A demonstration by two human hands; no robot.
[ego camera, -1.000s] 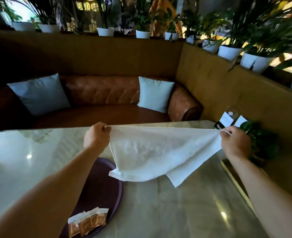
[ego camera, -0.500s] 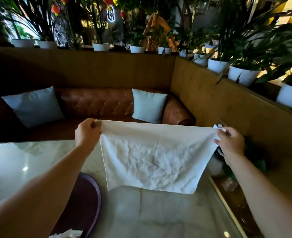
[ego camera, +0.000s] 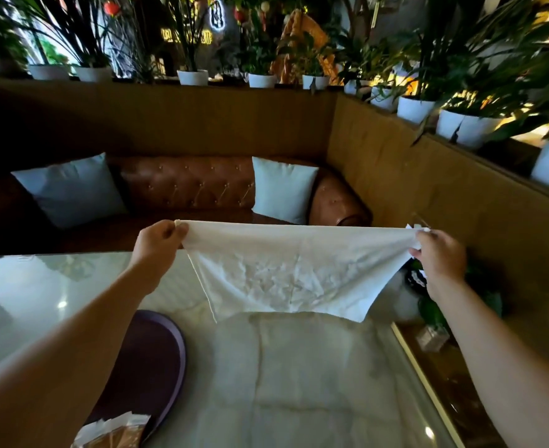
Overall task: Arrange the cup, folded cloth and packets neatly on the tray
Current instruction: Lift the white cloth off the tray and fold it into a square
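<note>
A white creased cloth [ego camera: 286, 270] hangs stretched in the air above the marble table [ego camera: 299, 367]. My left hand [ego camera: 158, 244] pinches its upper left corner and my right hand [ego camera: 438, 253] pinches its upper right corner. The lower edge dangles just above the tabletop. A dark purple tray [ego camera: 156, 360] lies at the lower left, partly under my left forearm. Orange-brown packets [ego camera: 114, 431] with white tops lie at the tray's near end, cut off by the frame edge. No cup is in view.
A brown leather sofa [ego camera: 185, 185] with two pale cushions runs behind the table. A wooden wall with white plant pots [ego camera: 467, 127] stands at the right. A small potted plant [ego camera: 431, 312] and a dark item sit by the table's right edge.
The cloth has been lifted and pulled wider between both hands, its lower corners now drawn upward. The view tilted up, so the packets slid toward the bottom edge.
</note>
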